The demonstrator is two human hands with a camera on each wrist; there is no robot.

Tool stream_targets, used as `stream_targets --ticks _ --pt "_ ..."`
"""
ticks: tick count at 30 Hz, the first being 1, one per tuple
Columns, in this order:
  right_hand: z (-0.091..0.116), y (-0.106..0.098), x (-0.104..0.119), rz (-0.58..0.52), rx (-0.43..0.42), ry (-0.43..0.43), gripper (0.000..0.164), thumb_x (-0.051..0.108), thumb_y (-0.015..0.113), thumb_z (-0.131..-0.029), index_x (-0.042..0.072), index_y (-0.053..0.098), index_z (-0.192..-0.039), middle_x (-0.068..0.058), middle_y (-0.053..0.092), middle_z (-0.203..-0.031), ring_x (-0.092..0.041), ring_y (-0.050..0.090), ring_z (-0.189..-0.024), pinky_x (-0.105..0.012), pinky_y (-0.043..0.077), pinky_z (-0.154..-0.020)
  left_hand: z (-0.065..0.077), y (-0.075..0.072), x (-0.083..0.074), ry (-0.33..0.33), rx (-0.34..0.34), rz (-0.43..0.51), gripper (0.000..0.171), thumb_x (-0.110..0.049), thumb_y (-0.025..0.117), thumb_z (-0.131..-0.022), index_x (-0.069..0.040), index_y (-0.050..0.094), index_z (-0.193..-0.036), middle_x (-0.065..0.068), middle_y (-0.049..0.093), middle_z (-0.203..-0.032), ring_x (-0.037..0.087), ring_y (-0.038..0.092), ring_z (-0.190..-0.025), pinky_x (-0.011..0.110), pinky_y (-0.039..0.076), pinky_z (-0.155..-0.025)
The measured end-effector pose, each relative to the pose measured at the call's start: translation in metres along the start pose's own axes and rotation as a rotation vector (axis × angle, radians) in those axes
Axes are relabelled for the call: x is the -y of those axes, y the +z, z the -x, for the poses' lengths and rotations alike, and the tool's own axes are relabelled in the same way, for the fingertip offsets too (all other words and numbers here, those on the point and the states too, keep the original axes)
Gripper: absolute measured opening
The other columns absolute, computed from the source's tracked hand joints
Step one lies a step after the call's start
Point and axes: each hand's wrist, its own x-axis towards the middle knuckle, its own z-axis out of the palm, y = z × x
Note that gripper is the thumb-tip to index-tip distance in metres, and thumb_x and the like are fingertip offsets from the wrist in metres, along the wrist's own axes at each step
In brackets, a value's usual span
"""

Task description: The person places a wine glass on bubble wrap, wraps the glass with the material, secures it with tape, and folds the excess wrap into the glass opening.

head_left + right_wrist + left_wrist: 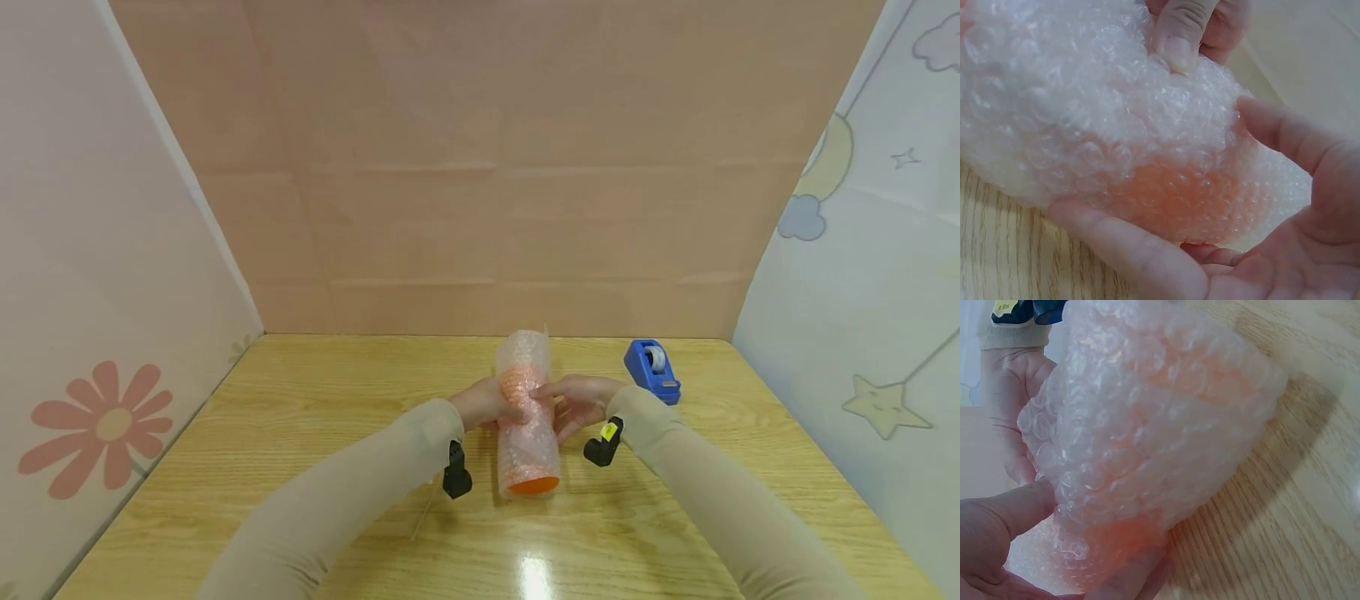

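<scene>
A long roll of bubble wrap [528,446] lies lengthwise on the table, wound around something orange [534,486] that shows at its near end. My left hand [483,404] grips the roll from the left, its thumb [1180,53] pressed on top of the wrap. From the right, my right hand [581,400] holds the same roll, thumb on the upper side and fingers around the lower side. In the left wrist view, the loose-edged end of the wrap [1166,437] fills the middle. The wrap blurs the orange thing's shape.
A blue tape dispenser [651,371] with a roll of tape stands to the right, beyond my right hand. On the wooden table [337,383], a thin pale strip [423,512] lies near my left forearm. Walls enclose the table on the left, right and back.
</scene>
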Motion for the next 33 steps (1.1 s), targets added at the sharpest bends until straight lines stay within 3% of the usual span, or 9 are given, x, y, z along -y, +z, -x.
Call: stream_targets --ticks 13,24,29,33 --pt "-0.001 0.000 -0.003 -0.058 0.011 -0.001 0.066 0.029 0.050 -0.099 -0.006 0.019 -0.146 -0.036 0.039 -0.136 -0.045 0.051 -0.120 -0.050 0.053 -0.088 -0.007 0.001 0.004 -0.030 0.026 0.109 0.055 -0.005 0.073 -0.084 -0.001 0.047 -0.132 0.014 0.061 -0.117 0.026 0.062 -0.097 0.044 0.054 -0.086" --pt "-0.002 0.009 -0.008 -0.082 -0.019 -0.058 0.062 0.029 0.048 -0.100 -0.005 0.021 -0.145 -0.034 0.041 -0.135 -0.041 0.053 -0.117 -0.046 0.054 -0.087 -0.012 -0.001 0.014 0.006 0.065 0.216 0.056 0.001 0.072 -0.082 0.000 0.044 -0.131 0.015 0.060 -0.118 0.029 0.062 -0.101 0.046 0.053 -0.089" --pt "0.003 0.012 0.000 -0.015 -0.066 -0.190 0.058 0.026 0.049 -0.100 -0.005 0.024 -0.142 -0.024 0.044 -0.129 -0.030 0.057 -0.105 -0.036 0.057 -0.081 -0.008 -0.005 0.006 0.080 -0.082 0.146 0.062 0.001 0.077 -0.077 0.005 0.044 -0.130 0.017 0.059 -0.117 0.028 0.062 -0.101 0.040 0.054 -0.085" --pt "0.009 0.012 0.011 0.044 -0.169 -0.340 0.069 0.026 0.053 -0.097 -0.001 0.012 -0.146 -0.023 0.033 -0.137 -0.033 0.052 -0.113 -0.042 0.054 -0.088 -0.005 -0.009 -0.007 0.195 -0.220 0.080 0.084 -0.003 0.081 -0.076 0.000 0.029 -0.143 0.020 0.051 -0.132 0.031 0.057 -0.114 0.040 0.052 -0.091"
